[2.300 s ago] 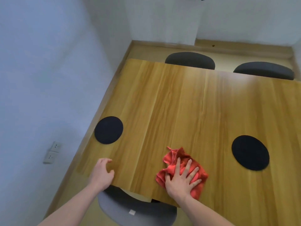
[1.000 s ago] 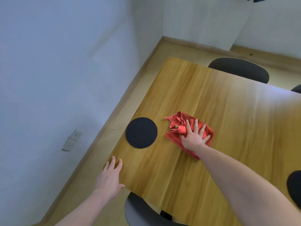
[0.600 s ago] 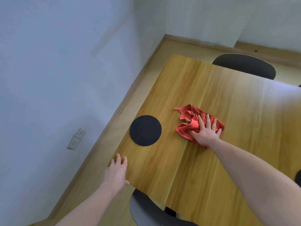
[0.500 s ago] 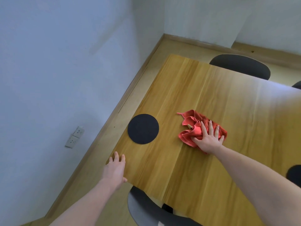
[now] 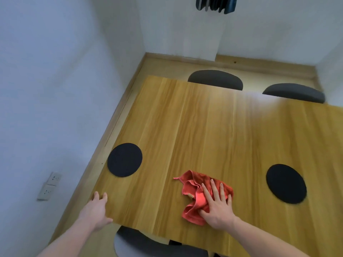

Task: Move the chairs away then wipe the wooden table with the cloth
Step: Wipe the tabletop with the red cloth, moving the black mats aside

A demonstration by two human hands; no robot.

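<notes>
From the head camera we see our right hand point(image 5: 216, 206) pressing flat on the crumpled red cloth point(image 5: 198, 196), fingers straight and spread, near the front edge of the wooden table point(image 5: 204, 130). Our left hand point(image 5: 97, 210) rests at the table's near left corner, fingers extended and holding nothing. Two black round mats point(image 5: 124, 159) point(image 5: 285, 183) lie on the tabletop to either side of the cloth. One dark chair point(image 5: 148, 243) sits tucked under the near edge; two more point(image 5: 215, 79) point(image 5: 294, 92) stand at the far side. Wall sockets point(image 5: 49, 185) show on the left wall. We find no readable writing.
</notes>
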